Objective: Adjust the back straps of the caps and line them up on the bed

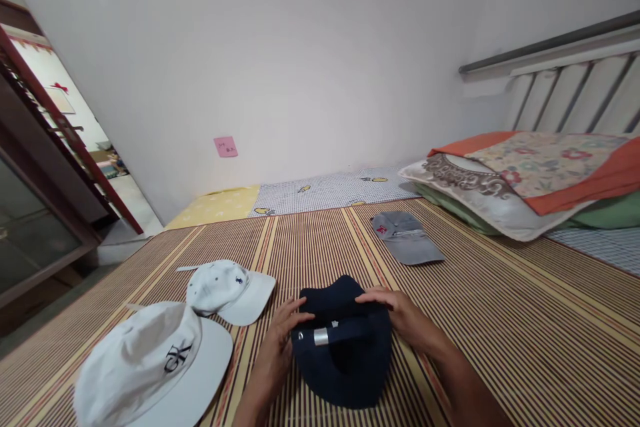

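A dark navy cap (345, 367) lies on the striped bamboo mat in front of me, its strap with a silver buckle facing up. My left hand (280, 340) holds the cap's left side, fingers over its edge near the buckle. My right hand (393, 310) grips the right side, its fingers curled over the folded upper part. To the left are a white cap (145, 360) with black letters and, touching it, a smaller white cap (225, 287) with a small dark logo. A grey cap (405, 237) with a red mark sits farther back on the right.
Pillows with an orange floral cover (555, 167) are stacked at the back right, beside a slatted headboard (575, 93). The bamboo mat (310, 240) meets a checked and yellow sheet along the wall. A pink note (225, 147) is on the wall; a doorway is at the left.
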Available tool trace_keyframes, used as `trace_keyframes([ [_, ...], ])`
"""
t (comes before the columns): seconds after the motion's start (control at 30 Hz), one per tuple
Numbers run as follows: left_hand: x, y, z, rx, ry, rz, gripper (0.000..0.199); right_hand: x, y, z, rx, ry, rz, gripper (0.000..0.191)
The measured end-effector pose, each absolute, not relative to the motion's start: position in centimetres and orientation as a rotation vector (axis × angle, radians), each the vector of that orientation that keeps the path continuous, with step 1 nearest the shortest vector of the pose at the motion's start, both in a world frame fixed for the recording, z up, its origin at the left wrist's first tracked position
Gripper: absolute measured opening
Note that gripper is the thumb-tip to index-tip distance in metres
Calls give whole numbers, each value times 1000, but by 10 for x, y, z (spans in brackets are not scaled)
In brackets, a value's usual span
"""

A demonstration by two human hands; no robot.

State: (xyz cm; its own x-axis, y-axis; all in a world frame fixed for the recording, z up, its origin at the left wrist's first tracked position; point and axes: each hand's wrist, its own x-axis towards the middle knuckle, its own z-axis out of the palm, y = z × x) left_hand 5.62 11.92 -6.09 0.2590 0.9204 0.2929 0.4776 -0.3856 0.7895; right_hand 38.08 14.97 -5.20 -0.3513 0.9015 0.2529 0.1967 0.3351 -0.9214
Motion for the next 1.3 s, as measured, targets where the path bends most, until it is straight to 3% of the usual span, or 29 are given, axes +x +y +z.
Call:
trace_keyframes([
  [0.37, 58, 97, -16, 1475, 1039, 1203, 32, 378, 125, 4, -743, -1752, 1262, 40],
  [0.5, 61, 94, -12, 1334, 1041, 1263, 43, 378, 126, 1, -679, -1687, 1356, 47],
  [0.7, 74, 93, -18, 928, 861, 1386, 57, 370, 125, -14, -560, -1501, 1519, 34],
  [0.83, 80, 92, -20, 770, 821, 1411, 64, 358, 119, -20, -445, -1233, 1664, 35],
  [1.1, 89, 94, -37, 631, 718, 1347, 46, 336, 115, -34, -427, -724, 1741, 36],
  [1.3, 89, 96, -47, 582, 774, 1329, 37, 340, 120, -31, -477, -807, 1665, 63],
])
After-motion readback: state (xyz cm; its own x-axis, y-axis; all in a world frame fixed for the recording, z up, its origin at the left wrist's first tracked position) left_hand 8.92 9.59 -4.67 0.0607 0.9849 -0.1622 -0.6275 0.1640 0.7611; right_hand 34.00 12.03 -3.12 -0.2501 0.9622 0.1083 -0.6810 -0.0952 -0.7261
